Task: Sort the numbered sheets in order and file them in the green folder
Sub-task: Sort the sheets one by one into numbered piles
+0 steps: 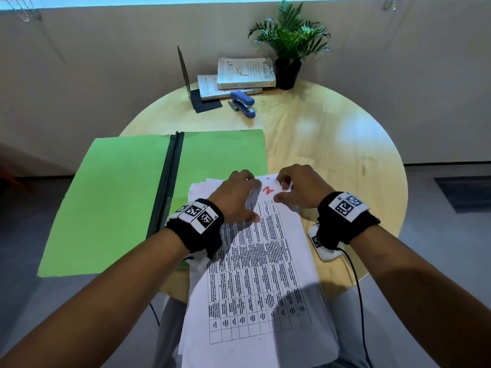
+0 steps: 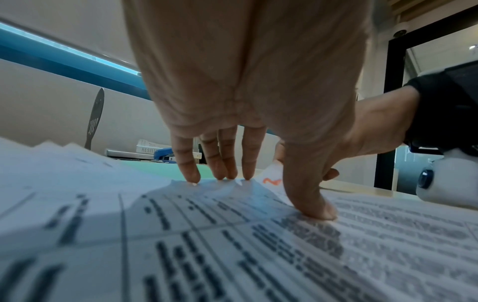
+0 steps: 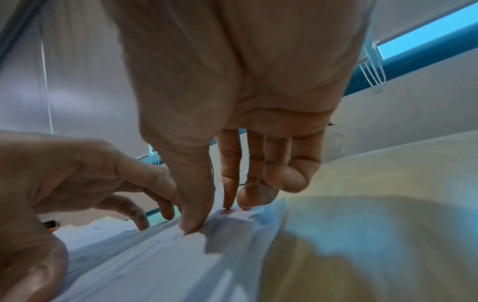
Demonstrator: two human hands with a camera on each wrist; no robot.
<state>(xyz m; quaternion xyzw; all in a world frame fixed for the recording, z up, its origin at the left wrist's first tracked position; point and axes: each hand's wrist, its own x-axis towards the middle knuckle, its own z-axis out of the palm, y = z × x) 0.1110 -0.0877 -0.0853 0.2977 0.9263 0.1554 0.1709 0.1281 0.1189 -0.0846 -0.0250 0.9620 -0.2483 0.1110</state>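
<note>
A stack of printed sheets (image 1: 260,274) lies over the table's near edge toward me, partly on the open green folder (image 1: 119,195). The top sheet carries a red "2" (image 1: 269,190) near its far edge. My left hand (image 1: 249,200) presses the stack's far left part with straight fingers (image 2: 245,159) and the thumb flat on the print. My right hand (image 1: 281,191) pinches the top sheet's far right corner between thumb and fingertips (image 3: 229,196). In the left wrist view that corner (image 2: 271,177) curls up off the stack.
The round wooden table (image 1: 332,144) has bare room on its right side. At the back stand two stacked books (image 1: 239,75), a black bookend (image 1: 186,75), a blue stapler (image 1: 243,103) and a potted plant (image 1: 288,49). A dark spine (image 1: 170,176) divides the folder.
</note>
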